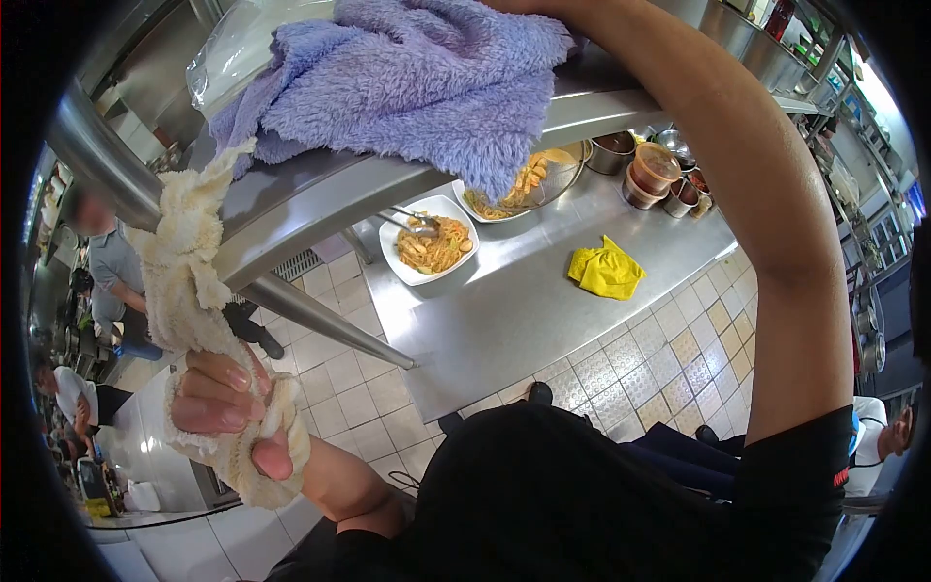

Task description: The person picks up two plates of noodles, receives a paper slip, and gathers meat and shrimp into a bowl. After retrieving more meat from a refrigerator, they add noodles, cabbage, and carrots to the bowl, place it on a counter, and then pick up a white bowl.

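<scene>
My left hand (228,403) is closed around a cream towel (189,257), its fingers and thumb wrapped in the cloth. This towel is knotted about a steel post (107,150) at the shelf's left corner. My right arm (737,126) reaches up over the shelf; only a sliver of my right hand (529,5) shows at the top edge, fingers out of sight. Nearest to it lies a fluffy purple towel (407,87), draped over the steel shelf (320,199). Clear plastic (233,58) sits beside the purple towel.
Below, a steel counter (504,330) holds a white bowl of noodles (432,242) with tongs, another noodle dish (499,209), a yellow cloth (606,269) and sauce containers (652,175). Other people (121,267) stand at left, and one (878,436) at right. The floor is tiled.
</scene>
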Tool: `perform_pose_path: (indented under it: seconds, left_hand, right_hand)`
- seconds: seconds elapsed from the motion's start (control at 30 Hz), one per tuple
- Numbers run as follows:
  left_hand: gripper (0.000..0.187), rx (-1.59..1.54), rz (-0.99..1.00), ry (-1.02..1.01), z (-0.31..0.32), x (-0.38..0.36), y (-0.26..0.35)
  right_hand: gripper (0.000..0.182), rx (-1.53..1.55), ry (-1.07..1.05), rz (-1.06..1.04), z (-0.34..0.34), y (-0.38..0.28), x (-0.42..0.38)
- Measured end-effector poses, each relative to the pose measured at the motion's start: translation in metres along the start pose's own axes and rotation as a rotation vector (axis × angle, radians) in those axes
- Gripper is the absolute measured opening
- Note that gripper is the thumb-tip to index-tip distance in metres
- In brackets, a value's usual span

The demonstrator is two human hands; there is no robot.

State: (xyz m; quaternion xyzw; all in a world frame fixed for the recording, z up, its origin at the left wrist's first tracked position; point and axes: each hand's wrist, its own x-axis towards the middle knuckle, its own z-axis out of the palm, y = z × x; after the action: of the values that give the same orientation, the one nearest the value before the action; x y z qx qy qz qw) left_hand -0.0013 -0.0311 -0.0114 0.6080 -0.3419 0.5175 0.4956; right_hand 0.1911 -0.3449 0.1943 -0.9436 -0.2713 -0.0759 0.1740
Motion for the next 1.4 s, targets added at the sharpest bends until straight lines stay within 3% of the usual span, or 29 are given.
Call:
perform_pose_path:
  seconds: [0.13,0.5,0.73,0.97,1.07,1.13,1.4]
  left_hand:
    - [0.054,0.036,-0.125,0.132,0.008,-0.003,0.009]
    - [0.067,-0.088,-0.030,0.055,0.022,0.015,0.011]
    - [0.067,-0.042,-0.104,0.133,0.024,0.012,0.016]
    - [0.065,-0.137,-0.028,0.023,0.018,0.015,0.008]
    - [0.065,-0.122,-0.038,0.024,0.021,0.015,0.012]
    - [0.065,-0.102,-0.056,0.047,0.021,0.015,0.012]
    - [0.065,-0.067,-0.072,0.059,0.019,0.012,0.013]
  right_hand:
    - [0.082,-0.011,0.000,-0.019,0.000,-0.001,0.000]
    - [0.081,0.010,-0.004,-0.029,0.001,0.003,0.002]
    - [0.081,0.002,0.007,-0.037,0.001,0.003,0.002]
    - [0.081,0.021,-0.011,-0.062,0.007,0.009,0.019]
    - [0.081,-0.014,0.008,0.297,0.019,0.022,0.055]
    - [0.083,-0.001,-0.011,-0.042,-0.001,0.002,-0.001]
    - [0.083,0.009,-0.002,-0.046,0.000,0.004,0.001]
